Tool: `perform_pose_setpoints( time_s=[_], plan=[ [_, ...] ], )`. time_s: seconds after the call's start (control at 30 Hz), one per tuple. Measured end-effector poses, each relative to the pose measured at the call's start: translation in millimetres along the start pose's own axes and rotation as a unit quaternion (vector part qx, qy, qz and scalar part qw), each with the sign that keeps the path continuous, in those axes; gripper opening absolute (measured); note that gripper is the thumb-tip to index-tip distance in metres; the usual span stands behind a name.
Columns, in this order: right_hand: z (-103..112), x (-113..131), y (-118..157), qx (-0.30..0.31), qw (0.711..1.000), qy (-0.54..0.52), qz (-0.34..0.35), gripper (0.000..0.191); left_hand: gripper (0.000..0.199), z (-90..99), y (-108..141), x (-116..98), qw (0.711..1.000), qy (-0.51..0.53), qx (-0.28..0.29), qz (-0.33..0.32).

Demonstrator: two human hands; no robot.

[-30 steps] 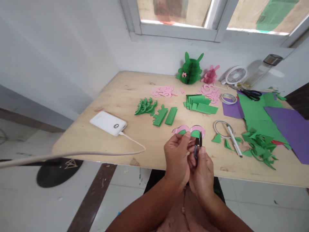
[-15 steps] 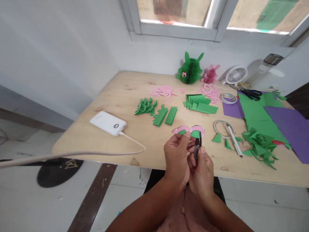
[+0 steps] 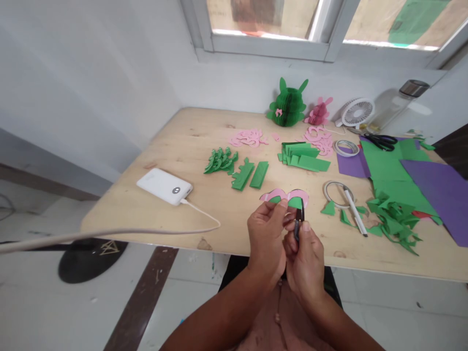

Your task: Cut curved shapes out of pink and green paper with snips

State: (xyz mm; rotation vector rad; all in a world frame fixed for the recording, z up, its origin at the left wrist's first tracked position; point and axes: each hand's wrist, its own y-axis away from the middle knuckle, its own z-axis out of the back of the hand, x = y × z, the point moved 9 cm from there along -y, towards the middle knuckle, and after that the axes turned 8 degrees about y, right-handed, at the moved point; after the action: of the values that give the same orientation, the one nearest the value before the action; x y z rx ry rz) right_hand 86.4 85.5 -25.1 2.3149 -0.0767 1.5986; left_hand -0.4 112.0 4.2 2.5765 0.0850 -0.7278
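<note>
My left hand pinches a piece of green paper by its near edge. A curved pink paper shape lies against the green piece, and I cannot tell whether the two are joined. Dark-handled scissors are gripped in my right hand, their blades pointing away from me at the right part of the green paper. Both hands are close together over the table's near edge. My fingers hide part of the scissors' handles and the lower part of the paper.
Green cut strips and folded green pieces lie beyond my hands. To the right are a white pen, a tape ring, green scraps and black scissors. A white power bank with a cable sits left.
The scissor blades look slightly closer together at the green paper. Both hands stay in nearly the same place; the rest of the table is unchanged.
</note>
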Motion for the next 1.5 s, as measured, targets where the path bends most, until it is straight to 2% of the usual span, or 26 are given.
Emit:
perform_pose_setpoints(
  time_s=[0.4,1.17,1.5],
  plan=[
    [5,0,0,-0.001,0.999,0.035,0.012,0.037,0.019,4.8,-2,-4,0.999,-0.030,-0.005,-0.017],
    [10,-1,0,0.000,1.000,0.030,0.003,0.036,0.019,3.8,-2,-8,0.998,-0.056,-0.007,-0.029],
    [3,-2,2,0.043,0.999,-0.007,-0.033,0.038,0.019,3.8,-4,-10,0.997,-0.061,-0.010,-0.044]
  ],
)
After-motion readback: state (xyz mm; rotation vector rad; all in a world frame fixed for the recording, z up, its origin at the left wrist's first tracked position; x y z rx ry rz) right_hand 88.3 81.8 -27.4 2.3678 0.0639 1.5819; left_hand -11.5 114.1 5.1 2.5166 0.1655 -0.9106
